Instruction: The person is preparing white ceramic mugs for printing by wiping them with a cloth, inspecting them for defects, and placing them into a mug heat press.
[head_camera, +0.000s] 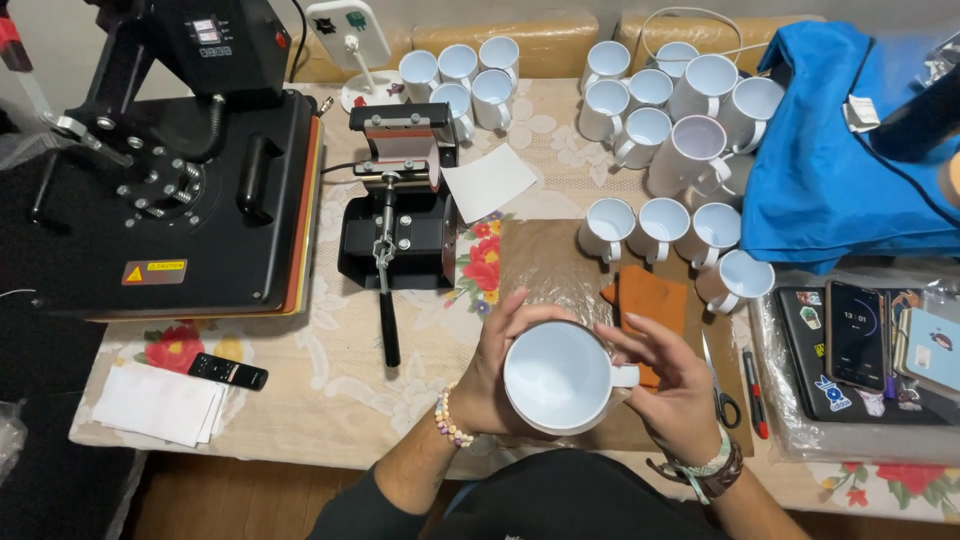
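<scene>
I cup the white mug (558, 377) in both hands, left hand (490, 375) and right hand (672, 385), fingers wrapped round it; I judge it wants carrying to the mug press (400, 200) at eleven o'clock.

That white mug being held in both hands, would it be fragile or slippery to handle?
The white mug looks glazed and rigid, so probably breakable if dropped. Its glossy surface may be slippery, though the handle offers grip. Set upright, it likely stands steady.

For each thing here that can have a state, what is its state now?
White mug: upright, empty, held by both hands.
Left hand: wrapped on the mug's side.
Right hand: fingers at the handle side.
Mug press: no mug inside.
Flat heat press: closed.
Phone: screen lit.
Scissors: closed, lying flat.
</scene>
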